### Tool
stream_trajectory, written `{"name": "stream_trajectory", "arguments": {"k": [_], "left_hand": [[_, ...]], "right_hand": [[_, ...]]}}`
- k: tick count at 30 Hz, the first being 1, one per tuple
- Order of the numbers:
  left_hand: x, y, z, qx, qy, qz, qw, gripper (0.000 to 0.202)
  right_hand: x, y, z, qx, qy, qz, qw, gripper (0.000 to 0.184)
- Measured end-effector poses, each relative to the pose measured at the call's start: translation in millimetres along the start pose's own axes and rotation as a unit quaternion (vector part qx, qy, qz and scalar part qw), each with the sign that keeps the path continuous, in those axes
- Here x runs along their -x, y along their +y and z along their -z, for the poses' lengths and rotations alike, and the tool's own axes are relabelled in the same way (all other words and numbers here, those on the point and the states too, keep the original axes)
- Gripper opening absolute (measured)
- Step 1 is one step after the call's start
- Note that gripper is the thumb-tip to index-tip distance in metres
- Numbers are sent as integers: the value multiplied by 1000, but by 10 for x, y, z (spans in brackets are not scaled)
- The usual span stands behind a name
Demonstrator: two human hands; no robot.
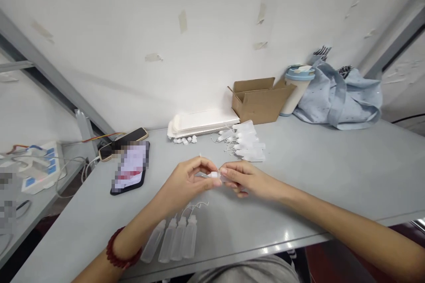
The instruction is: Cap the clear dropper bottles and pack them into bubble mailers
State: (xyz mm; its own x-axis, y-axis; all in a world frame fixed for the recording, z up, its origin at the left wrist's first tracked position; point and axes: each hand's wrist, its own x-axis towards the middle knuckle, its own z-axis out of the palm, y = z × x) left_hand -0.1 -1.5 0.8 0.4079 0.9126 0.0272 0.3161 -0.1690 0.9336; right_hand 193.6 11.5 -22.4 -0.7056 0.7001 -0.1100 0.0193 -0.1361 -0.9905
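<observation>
My left hand [195,177] pinches a small white cap [214,174] with a thin metal needle tip pointing left. Close against it, my right hand [245,179] is closed around a small translucent squeeze bottle, mostly hidden by the fingers. Cap and bottle neck meet between the two hands, above the table; whether they are joined I cannot tell. Several translucent bottles [179,239] with thin strings at their necks lie side by side near the front edge, below my left hand. Beyond my right hand lies a pile of similar bottles [247,141].
Loose white caps [186,140] lie before a white tray [206,123] at the wall. Behind are an open cardboard box [257,104], a lidded cup [295,90] and a blue cloth bag [341,97]. Two phones [131,168] and a power strip [44,166] are at left.
</observation>
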Motion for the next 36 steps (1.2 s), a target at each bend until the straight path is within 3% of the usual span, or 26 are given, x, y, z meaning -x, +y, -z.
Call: {"name": "stream_trajectory", "arguments": {"k": [2, 4, 9, 11, 15, 18, 21, 25, 27, 30, 33, 35, 36], "left_hand": [[0, 11, 8, -7, -34, 54, 998, 25], [9, -2, 0, -50, -55, 63, 995, 34], [30, -39, -19, -229, 14, -124, 965, 16], [26, -18, -4, -213, -1, -117, 970, 16], [24, 26, 17, -170, -44, -5, 985, 26], [33, 3, -7, -191, -18, -65, 979, 23], [41, -8, -35, -172, 33, -123, 977, 14], [59, 59, -57, -99, -2, 19, 995, 24], [69, 67, -77, -107, -21, 36, 993, 33], [75, -16, -120, -196, 13, -94, 976, 28], [69, -145, -155, -292, 45, -263, 918, 18], [62, -185, -160, -326, 49, -294, 897, 17], [58, -181, -155, -327, 45, -281, 901, 17]], "right_hand": [[3, -5, -15, 17, 17, 13, 1000, 40], [4, -15, -18, 37, 32, 15, 999, 40], [-11, -24, 12, 31, 43, -33, 998, 39], [-13, -28, 12, 31, 43, -35, 998, 39], [-5, -40, -11, 92, 70, -17, 993, 39], [1, -49, -14, 122, 81, -19, 989, 40], [7, -57, -1, 88, 70, -31, 993, 41], [19, -50, 1, 171, 90, 61, 979, 39], [22, -41, -4, 257, 115, 115, 953, 36], [11, -42, 3, 293, 136, 113, 940, 38], [-12, -60, 42, 219, 99, 48, 969, 45], [-25, -70, 72, 165, 63, 9, 984, 47], [-30, -72, 82, 152, 55, 0, 987, 47]]}}
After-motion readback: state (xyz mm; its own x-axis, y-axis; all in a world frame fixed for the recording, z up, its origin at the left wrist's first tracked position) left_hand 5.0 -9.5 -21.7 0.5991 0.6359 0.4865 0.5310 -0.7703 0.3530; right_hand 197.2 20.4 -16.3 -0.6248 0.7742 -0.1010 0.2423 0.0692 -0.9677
